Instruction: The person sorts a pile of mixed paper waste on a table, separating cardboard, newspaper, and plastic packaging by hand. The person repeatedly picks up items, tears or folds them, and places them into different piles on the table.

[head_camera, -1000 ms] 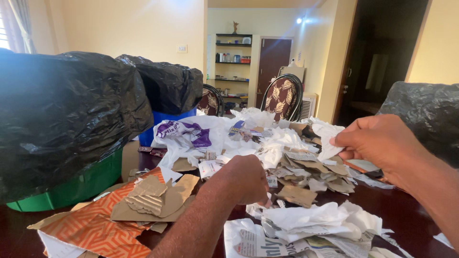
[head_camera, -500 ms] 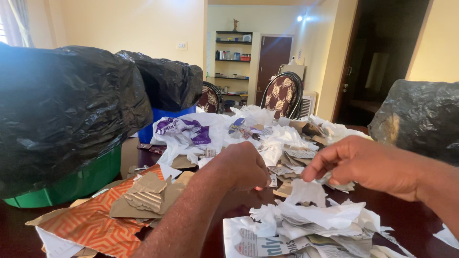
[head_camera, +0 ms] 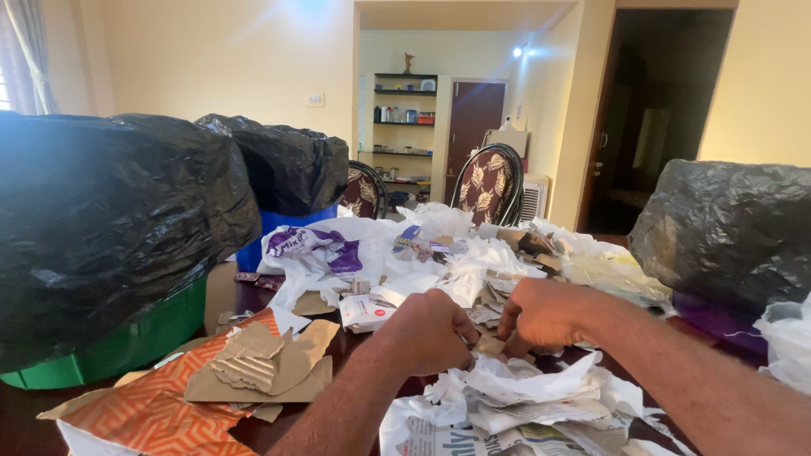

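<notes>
Left hand [head_camera: 431, 331] and right hand [head_camera: 541, 314] side by side, near centre, over the dark table [head_camera: 34, 414]. Fingers of both curled together, pinching a brown cardboard scrap [head_camera: 488, 344] between the two fists, just above crumpled white paper [head_camera: 541, 388]. Torn corrugated cardboard [head_camera: 266, 363] lying left; green bin [head_camera: 118, 342] under black bag far left.

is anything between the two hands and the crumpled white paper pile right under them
Nothing visible. The left hand and right hand are closed side by side directly over the crumpled white paper, with no other object between them and it.
</notes>
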